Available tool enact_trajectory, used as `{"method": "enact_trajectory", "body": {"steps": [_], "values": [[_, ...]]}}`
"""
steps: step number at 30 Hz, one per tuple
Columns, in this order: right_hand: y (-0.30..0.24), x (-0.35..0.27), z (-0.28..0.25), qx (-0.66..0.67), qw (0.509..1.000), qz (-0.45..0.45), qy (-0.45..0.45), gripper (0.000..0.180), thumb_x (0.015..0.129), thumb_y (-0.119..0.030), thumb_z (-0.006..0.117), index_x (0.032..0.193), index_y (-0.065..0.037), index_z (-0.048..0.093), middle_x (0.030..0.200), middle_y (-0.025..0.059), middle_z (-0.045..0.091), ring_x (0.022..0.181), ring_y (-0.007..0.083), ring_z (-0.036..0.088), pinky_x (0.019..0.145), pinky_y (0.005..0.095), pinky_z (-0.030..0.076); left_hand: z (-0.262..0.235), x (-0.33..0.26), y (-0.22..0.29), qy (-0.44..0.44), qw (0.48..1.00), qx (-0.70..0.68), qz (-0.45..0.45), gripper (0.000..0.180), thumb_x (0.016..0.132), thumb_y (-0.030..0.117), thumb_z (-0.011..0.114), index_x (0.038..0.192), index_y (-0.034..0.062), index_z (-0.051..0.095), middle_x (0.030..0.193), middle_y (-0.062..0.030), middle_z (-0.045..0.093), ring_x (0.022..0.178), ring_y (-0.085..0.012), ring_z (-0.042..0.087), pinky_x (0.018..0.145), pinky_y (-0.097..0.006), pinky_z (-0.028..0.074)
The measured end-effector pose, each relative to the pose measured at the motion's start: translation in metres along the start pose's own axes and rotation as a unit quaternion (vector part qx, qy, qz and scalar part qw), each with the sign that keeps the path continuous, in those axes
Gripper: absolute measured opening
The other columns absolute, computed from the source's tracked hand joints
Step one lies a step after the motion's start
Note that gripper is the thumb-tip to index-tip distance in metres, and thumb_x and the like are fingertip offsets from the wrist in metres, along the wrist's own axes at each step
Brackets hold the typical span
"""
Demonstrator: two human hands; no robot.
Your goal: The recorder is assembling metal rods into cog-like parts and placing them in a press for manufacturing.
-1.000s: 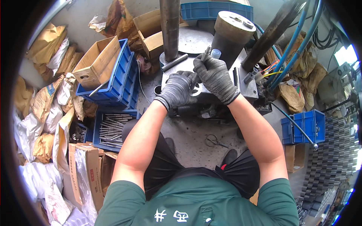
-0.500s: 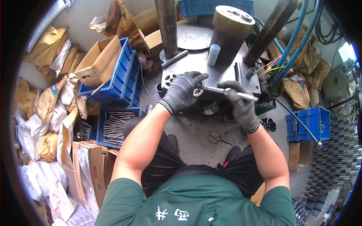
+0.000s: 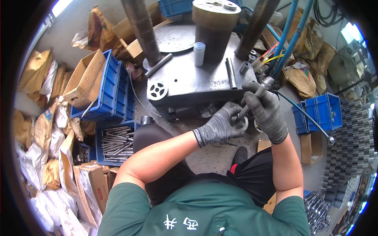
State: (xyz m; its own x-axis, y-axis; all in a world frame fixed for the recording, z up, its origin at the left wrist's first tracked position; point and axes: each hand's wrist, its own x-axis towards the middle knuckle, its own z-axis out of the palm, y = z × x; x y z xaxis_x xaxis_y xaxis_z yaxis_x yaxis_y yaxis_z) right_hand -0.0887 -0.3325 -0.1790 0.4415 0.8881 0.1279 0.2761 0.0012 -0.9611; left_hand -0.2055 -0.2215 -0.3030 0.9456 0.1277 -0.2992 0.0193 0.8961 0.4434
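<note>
In front of the metal press table (image 3: 197, 84), my right hand (image 3: 267, 112), in a grey glove, is wrapped round a metal shaft (image 3: 258, 93). The shaft slants from its bright stepped upper end down toward the left hand. My left hand (image 3: 222, 125), gloved too, is closed at the shaft's lower end, on a pale metal ring (image 3: 245, 124) that is partly hidden by fingers. A spoked metal disc (image 3: 157, 91) lies flat at the table's near left corner. Further back on the table are a dark rod (image 3: 159, 65), a translucent plastic bottle (image 3: 199, 54) and a metal tube (image 3: 231, 74).
Left stand stacked blue crates (image 3: 118, 86) under a wooden box (image 3: 84, 80), and a blue bin of shafts (image 3: 118, 143). Thick steel columns (image 3: 141, 29) rise from the table. Blue hoses (image 3: 289, 39) and a cable with a ball end (image 3: 330, 140) hang on the right, near blue bins (image 3: 321, 114).
Both hands have come away from above the table, lower and to the right. The shaft has swung from nearly level to steeply slanted, its bright end up. The view has shifted too.
</note>
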Motion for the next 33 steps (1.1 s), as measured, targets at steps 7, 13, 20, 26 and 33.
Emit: {"method": "enact_trajectory", "body": {"steps": [7,13,20,26,33], "values": [[0.017,0.012,-0.035,-0.310,0.938,0.131,-0.077,0.093,0.100,-0.057,0.061,0.162,0.003,0.023,0.099,0.0257,0.073,0.097,0.0341,0.073,0.086,0.0424,0.056,-0.005,-0.008,-0.078,-0.039,0.970,0.232,-0.064,0.045,0.103,0.046,0.065,0.114,0.0026,0.067,0.102,-0.0071,0.070,0.096,-0.0149,0.065,0.091,-0.032,0.054],[0.022,0.000,-0.061,-0.437,0.877,0.165,-0.113,0.097,0.093,-0.077,0.054,0.151,0.000,0.047,0.110,0.0259,0.073,0.110,0.0407,0.069,0.094,0.0479,0.053,-0.015,0.004,-0.082,0.034,0.971,0.193,-0.139,0.038,0.104,0.041,0.062,0.102,0.0031,0.067,0.109,-0.0133,0.073,0.098,-0.0221,0.070,0.091,-0.039,0.057],[0.037,-0.006,-0.076,-0.402,0.908,0.094,-0.069,0.067,0.098,-0.065,0.057,0.126,-0.006,0.069,0.116,0.0196,0.073,0.112,0.0381,0.068,0.095,0.0461,0.054,-0.011,0.016,-0.076,0.086,0.982,0.128,-0.106,0.026,0.104,0.032,0.061,0.101,0.0064,0.065,0.098,-0.0112,0.072,0.097,-0.0248,0.072,0.086,-0.040,0.059],[0.025,-0.011,-0.077,-0.409,0.909,0.055,-0.059,0.056,0.099,-0.057,0.058,0.120,-0.007,0.070,0.112,0.0191,0.073,0.107,0.0375,0.069,0.093,0.0469,0.054,-0.009,0.025,-0.060,0.109,0.979,0.147,-0.093,0.027,0.104,0.033,0.062,0.103,0.0060,0.064,0.099,-0.0145,0.073,0.097,-0.0284,0.074,0.087,-0.045,0.061],[0.017,-0.012,-0.083,-0.422,0.905,0.009,-0.058,0.044,0.098,-0.046,0.063,0.116,-0.007,0.072,0.107,0.0186,0.074,0.103,0.0370,0.070,0.091,0.0469,0.056,0.011,0.033,-0.028,0.092,0.964,0.243,-0.056,0.031,0.102,0.032,0.064,0.112,0.0034,0.062,0.107,-0.0186,0.074,0.093,-0.0288,0.076,0.076,-0.044,0.064]]}}
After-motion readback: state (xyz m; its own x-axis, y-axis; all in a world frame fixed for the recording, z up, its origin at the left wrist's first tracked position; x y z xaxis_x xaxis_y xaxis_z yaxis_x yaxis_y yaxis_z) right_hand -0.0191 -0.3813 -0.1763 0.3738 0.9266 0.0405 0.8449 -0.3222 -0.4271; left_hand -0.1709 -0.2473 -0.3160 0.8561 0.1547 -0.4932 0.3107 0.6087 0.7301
